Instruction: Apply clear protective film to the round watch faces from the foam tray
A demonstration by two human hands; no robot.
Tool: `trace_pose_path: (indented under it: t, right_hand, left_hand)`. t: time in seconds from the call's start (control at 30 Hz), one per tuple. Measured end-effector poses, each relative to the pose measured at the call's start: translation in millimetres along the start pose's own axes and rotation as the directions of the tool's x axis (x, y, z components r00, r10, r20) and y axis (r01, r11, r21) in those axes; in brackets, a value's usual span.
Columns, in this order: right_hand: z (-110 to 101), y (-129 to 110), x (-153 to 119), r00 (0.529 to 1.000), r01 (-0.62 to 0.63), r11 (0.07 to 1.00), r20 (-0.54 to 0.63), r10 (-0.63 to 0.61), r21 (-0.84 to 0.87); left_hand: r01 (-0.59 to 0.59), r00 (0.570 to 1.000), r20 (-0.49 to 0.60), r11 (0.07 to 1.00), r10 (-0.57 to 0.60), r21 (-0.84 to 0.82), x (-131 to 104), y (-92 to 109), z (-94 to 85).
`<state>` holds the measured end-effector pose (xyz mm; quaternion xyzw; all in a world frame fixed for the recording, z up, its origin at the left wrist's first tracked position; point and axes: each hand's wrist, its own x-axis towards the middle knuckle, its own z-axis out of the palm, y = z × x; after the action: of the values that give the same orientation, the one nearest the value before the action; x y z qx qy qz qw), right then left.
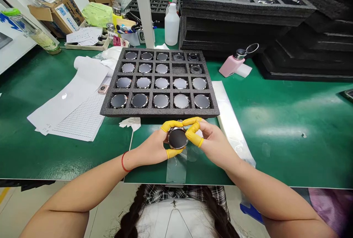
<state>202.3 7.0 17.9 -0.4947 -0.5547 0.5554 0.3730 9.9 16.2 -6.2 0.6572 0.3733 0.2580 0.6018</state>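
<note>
Watch was held up in front of the foam tray.
The left hand gripped its rim between yellow-covered thumb and fingers, dark face up, near the tray's front edge; the right hand curled in at the watch's right side, thumb bent toward a fingertip, though whether it pinched anything could not be told. Other round watches sat in the tray's compartments. On the green counter, paper sheets lay left of the tray, a pink bottle stood to its right and a white bottle behind it.
</note>
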Motion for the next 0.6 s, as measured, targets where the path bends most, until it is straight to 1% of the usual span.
trace_pose_path:
  t: [0.6]
  right_hand:
    - [1.0, 1.5, 1.0, 0.999, 0.035, 0.999, -0.012, -0.035, -0.019]
  left_hand:
    - [-0.002, 1.0, 0.006, 1.0, 0.002, 0.021, 0.0, -1.0, -0.4]
